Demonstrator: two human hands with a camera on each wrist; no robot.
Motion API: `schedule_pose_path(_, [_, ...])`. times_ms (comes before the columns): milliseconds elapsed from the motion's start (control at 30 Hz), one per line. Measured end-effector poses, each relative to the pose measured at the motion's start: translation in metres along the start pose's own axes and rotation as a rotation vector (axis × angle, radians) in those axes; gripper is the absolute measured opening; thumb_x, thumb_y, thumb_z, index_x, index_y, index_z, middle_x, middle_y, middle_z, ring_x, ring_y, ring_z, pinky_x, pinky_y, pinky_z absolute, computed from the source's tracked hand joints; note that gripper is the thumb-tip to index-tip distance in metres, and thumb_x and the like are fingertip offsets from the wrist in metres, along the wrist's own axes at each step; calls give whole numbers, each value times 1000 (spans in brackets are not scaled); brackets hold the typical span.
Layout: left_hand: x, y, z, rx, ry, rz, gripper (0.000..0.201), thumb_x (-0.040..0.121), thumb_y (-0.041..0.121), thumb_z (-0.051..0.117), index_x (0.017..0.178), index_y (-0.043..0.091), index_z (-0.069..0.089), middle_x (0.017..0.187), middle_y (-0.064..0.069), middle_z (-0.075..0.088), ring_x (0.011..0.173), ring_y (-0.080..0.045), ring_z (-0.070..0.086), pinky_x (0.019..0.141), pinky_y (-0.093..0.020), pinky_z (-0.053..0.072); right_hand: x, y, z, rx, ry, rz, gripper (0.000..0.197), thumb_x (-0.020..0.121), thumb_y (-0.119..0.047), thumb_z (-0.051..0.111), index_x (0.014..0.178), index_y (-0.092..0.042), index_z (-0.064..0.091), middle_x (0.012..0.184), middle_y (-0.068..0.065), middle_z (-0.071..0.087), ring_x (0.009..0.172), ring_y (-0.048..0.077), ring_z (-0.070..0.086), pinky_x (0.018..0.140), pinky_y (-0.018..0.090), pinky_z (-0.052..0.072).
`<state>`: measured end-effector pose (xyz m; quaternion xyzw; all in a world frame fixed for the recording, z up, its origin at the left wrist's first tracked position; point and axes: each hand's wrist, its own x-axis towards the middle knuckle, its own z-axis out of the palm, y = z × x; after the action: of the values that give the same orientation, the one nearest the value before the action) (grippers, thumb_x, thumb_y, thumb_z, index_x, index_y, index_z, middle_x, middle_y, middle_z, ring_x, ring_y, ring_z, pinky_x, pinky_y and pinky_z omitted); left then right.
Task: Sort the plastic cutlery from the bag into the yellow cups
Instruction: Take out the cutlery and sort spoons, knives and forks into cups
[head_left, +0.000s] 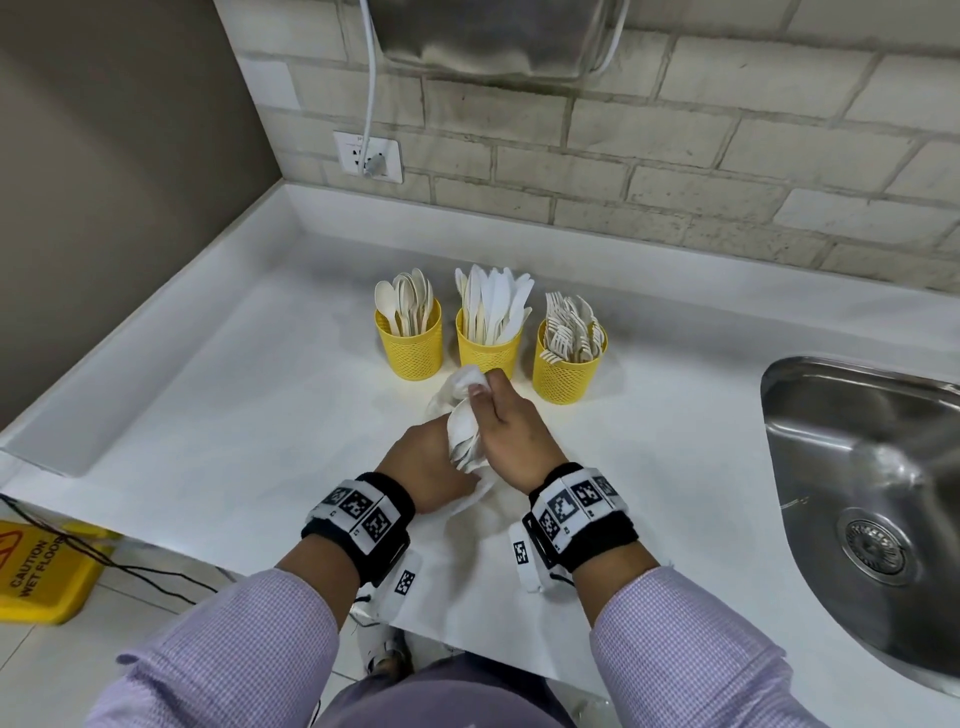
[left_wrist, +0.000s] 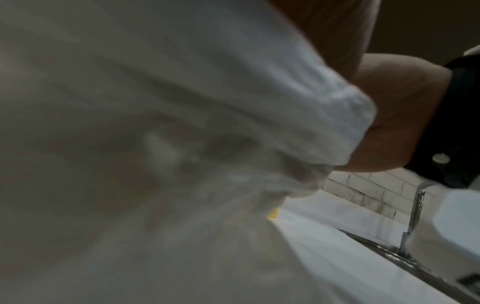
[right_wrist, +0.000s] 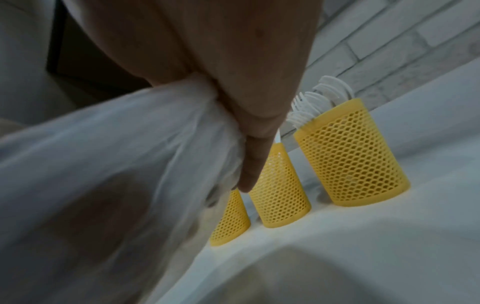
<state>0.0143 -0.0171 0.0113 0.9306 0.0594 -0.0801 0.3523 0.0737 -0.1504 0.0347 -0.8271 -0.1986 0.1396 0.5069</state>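
Observation:
Three yellow mesh cups stand in a row on the white counter (head_left: 218, 395): the left cup (head_left: 410, 343) holds spoons, the middle cup (head_left: 488, 348) knives, the right cup (head_left: 566, 369) forks. Just in front of them a crumpled white plastic bag (head_left: 464, 421) is bunched between both hands. My left hand (head_left: 426, 462) grips its lower part. My right hand (head_left: 506, 431) curls round its upper part. In the right wrist view my right hand (right_wrist: 233, 107) squeezes the bag (right_wrist: 130, 154) beside the cups (right_wrist: 348, 156). The bag (left_wrist: 155, 144) fills the left wrist view. I cannot tell what the bag holds.
A steel sink (head_left: 862, 488) is set into the counter at the right. A brick wall with a socket (head_left: 368, 156) and a cable runs behind. A raised counter edge lies at the left. A yellow wet-floor sign (head_left: 36, 571) stands on the floor below left.

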Motion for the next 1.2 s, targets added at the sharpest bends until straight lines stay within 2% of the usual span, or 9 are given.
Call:
schedule_pose_path(200, [-3,6,-4,10,9,-25,28,76,46,64,95,34,49,83,10,59,80,-19,58,72,-27,43,6,-9,-16,111,213,50,13,104,-20,45,92,-16,49,78,-4,56,76,16,55,74,37,42])
schedule_pose_path(300, [-4,11,-4,41,28,24,52,70,42,59,119,27,54,97,-1,70,88,-29,66,77,-36,53,3,-9,-6,44,76,60,14,104,-23,41,91,-17,42,82,8,60,83,33,59,78,45,47])
schedule_pose_path(567, [-14,-5,-13,-239,97,-17,48,82,31,76,127,35,59,115,19,66,108,-5,62,91,-21,44,2,-1,-14,553,406,241,17,91,-32,48,87,-19,59,88,7,62,85,25,59,81,39,47])
schedule_pose_path(700, [-19,-9,-21,-309,100,18,59,78,30,78,125,53,50,122,24,65,113,2,60,98,-21,43,-7,6,-24,931,346,379,13,103,-13,47,101,-10,59,92,12,66,81,26,66,69,34,54])
schedule_pose_path(833, [-21,-14,-23,-346,66,45,70,79,23,82,133,48,46,127,26,62,114,14,56,96,-8,40,-15,10,-25,1211,255,419,27,102,-16,47,91,-1,67,88,22,69,72,32,71,72,43,58])
schedule_pose_path(967, [-22,-17,-22,-384,1,30,63,78,18,82,131,38,55,120,17,69,109,5,63,95,-16,46,-10,15,-18,1337,233,511,30,91,-25,69,104,-2,55,121,33,56,79,36,54,69,39,51])
schedule_pose_path(1067, [-22,-20,-25,-414,-86,8,53,70,24,79,121,25,65,108,12,74,100,-7,69,89,-25,52,4,41,-13,1355,171,528,84,59,-29,98,125,-2,53,112,24,41,112,47,51,89,42,45])
schedule_pose_path(1133, [-22,-21,-30,-436,-100,-23,40,68,24,83,105,20,69,88,15,72,84,-7,67,76,-23,52,-5,23,-18,1263,68,489,77,76,-30,89,136,-1,51,121,29,49,132,50,46,111,52,39])
schedule_pose_path(1200, [-22,-22,-34,-486,-86,-33,28,72,15,88,92,18,68,75,17,70,74,-1,65,67,-17,48,-13,11,-25,1059,-29,430,51,89,-22,77,130,3,60,127,28,65,118,42,63,102,55,51])
